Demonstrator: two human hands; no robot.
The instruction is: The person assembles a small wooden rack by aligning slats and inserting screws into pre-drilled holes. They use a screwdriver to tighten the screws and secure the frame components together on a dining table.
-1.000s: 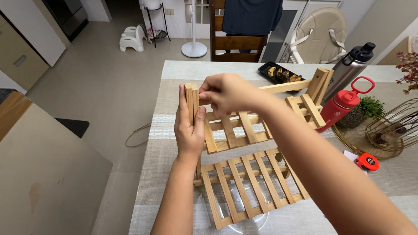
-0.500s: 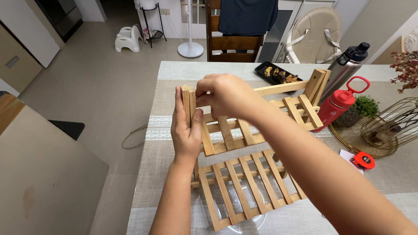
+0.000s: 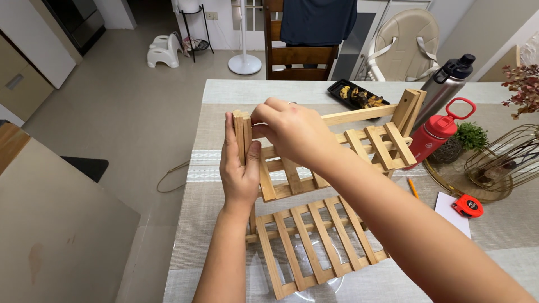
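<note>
Two-tiered slatted wooden rack point(image 3: 314, 224), apparently upright

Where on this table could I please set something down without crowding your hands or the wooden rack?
The far strip of table, between the rack and the dark chair, lies bare up to the black tray. The near right corner, below the orange tape measure, is also free. The right edge is crowded: red bottle, steel bottle, small plant, wire basket.

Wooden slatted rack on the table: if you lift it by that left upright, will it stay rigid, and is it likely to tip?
The wooden rack is probably stiff slat by slat, but may flex or fold at its joints. Thin open slats suggest it is light for its size. With both hands, left and right, at one upright end, it may swing or tip sideways.
</note>
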